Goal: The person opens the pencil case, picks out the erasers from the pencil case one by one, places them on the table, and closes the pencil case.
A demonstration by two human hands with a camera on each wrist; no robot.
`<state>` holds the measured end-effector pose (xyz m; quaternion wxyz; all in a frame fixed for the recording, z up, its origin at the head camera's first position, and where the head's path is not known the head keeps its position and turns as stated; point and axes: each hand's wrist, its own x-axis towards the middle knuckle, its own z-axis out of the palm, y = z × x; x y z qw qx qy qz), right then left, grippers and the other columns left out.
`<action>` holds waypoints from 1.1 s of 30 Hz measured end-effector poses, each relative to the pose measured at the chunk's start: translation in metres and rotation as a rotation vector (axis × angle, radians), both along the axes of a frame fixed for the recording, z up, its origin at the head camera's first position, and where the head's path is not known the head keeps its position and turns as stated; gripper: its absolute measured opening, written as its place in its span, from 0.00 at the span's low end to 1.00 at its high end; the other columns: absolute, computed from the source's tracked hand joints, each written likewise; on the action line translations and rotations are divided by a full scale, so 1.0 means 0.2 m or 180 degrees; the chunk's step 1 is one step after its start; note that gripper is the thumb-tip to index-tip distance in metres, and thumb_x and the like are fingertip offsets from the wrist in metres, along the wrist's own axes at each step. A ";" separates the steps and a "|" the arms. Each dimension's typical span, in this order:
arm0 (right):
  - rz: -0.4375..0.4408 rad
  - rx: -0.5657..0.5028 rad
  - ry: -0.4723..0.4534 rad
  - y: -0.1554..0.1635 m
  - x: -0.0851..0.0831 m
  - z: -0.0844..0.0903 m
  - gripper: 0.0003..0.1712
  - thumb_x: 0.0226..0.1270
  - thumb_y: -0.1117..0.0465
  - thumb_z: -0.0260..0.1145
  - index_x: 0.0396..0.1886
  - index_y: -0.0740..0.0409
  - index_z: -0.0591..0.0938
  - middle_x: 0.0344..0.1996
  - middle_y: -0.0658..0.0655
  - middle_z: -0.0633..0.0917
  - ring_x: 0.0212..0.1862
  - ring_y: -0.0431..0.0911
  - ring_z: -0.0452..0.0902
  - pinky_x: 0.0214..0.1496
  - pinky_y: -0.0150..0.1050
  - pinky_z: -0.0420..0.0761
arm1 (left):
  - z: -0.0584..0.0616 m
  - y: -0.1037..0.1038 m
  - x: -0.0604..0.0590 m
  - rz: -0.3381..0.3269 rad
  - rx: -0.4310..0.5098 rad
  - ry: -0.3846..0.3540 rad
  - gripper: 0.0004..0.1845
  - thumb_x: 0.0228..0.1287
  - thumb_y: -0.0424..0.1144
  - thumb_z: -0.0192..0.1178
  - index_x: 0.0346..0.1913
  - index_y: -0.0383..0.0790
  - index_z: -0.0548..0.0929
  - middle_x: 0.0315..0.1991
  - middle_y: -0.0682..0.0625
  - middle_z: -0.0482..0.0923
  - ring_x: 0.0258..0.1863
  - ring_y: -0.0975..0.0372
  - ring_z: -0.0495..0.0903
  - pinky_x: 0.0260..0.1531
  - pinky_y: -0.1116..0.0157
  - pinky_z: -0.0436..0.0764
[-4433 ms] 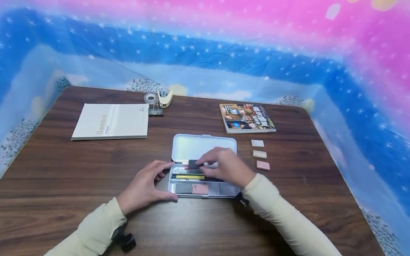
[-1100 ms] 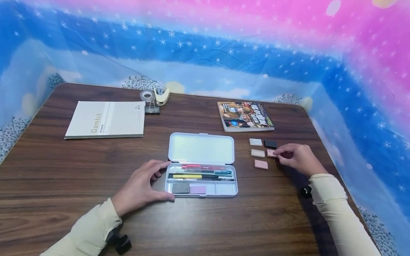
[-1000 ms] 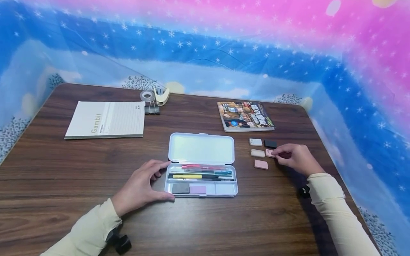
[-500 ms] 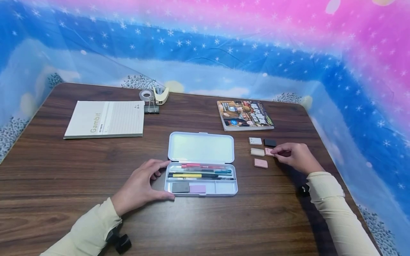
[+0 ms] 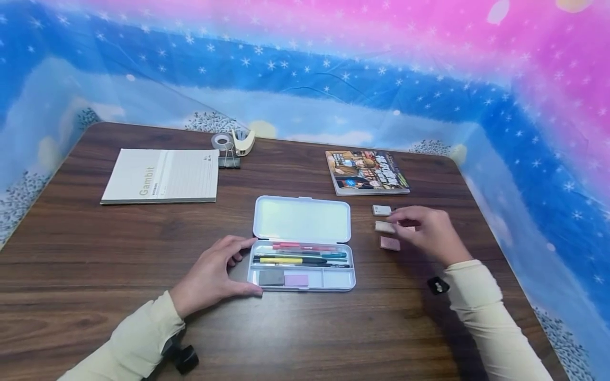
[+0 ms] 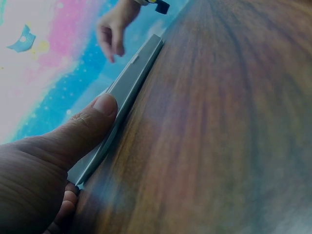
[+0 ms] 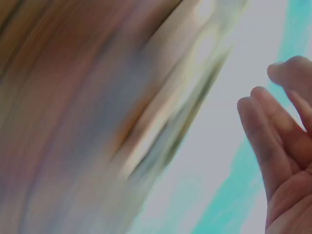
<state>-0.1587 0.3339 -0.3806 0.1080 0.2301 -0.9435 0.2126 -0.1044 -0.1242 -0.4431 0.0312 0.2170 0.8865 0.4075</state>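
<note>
Around one end of the pencil case (image 5: 302,218), the left hand (image 5: 209,278)

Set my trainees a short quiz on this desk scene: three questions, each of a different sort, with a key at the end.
1. Multiple choice: which hand is holding the pencil case? a) left b) right c) neither
2. True or false: the case's lid is closed.
3. Count: how many small blocks lie in the front compartments of the case?

Key:
1. a; the left hand has its thumb at the front edge.
2. False; the lid is open.
3. Two.
</note>
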 end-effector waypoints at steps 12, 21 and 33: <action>0.1654 -0.0034 -0.0491 -0.83 0.23 0.03 0.10 0.67 0.65 0.77 0.47 0.55 0.93 0.47 0.52 0.91 0.53 0.43 0.87 0.59 0.37 0.83 | -0.01 0.02 -0.01 -0.0046 0.0046 -0.0027 0.54 0.41 0.55 0.88 0.71 0.34 0.78 0.55 0.47 0.78 0.46 0.61 0.76 0.47 0.61 0.81; 0.1898 0.0345 -0.0483 -0.97 0.21 -0.06 0.08 0.69 0.66 0.75 0.46 0.54 0.93 0.46 0.51 0.91 0.52 0.40 0.86 0.60 0.33 0.80 | -0.01 0.02 -0.02 -0.0078 0.0093 -0.0031 0.54 0.41 0.55 0.88 0.72 0.34 0.78 0.56 0.47 0.78 0.47 0.61 0.76 0.48 0.61 0.81; 0.1860 0.0443 -0.0533 -0.98 0.24 -0.04 0.10 0.70 0.64 0.75 0.49 0.54 0.92 0.49 0.52 0.90 0.56 0.42 0.85 0.63 0.33 0.79 | -0.01 0.00 0.00 -0.0039 0.0095 0.0000 0.53 0.40 0.53 0.88 0.71 0.34 0.78 0.56 0.47 0.78 0.46 0.61 0.76 0.46 0.62 0.81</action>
